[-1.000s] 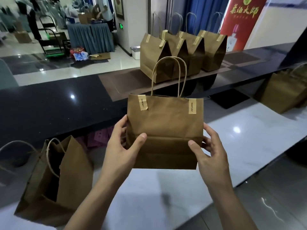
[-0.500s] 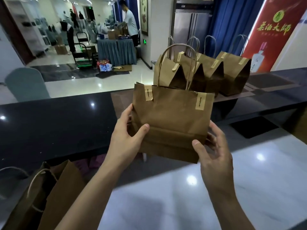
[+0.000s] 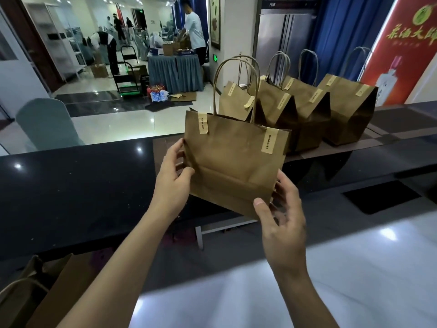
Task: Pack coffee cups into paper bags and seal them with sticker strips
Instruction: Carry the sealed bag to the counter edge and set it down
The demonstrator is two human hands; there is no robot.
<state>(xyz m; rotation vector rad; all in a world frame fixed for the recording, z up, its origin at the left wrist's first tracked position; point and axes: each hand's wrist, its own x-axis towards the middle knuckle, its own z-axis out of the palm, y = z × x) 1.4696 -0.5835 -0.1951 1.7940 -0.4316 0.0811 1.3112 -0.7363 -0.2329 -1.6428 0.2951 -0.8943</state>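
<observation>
Your view is lit from ceiling spots: hard specular dots on the glossy black stone counter [image 3: 71,185], a blown-out patch on the white marble worktop [image 3: 354,280]. The far hall is bright, the foreground dimmer. The brown paper bag [image 3: 234,162] is sharp; your forearms soften low down. Wide-angle bending at edges.
</observation>
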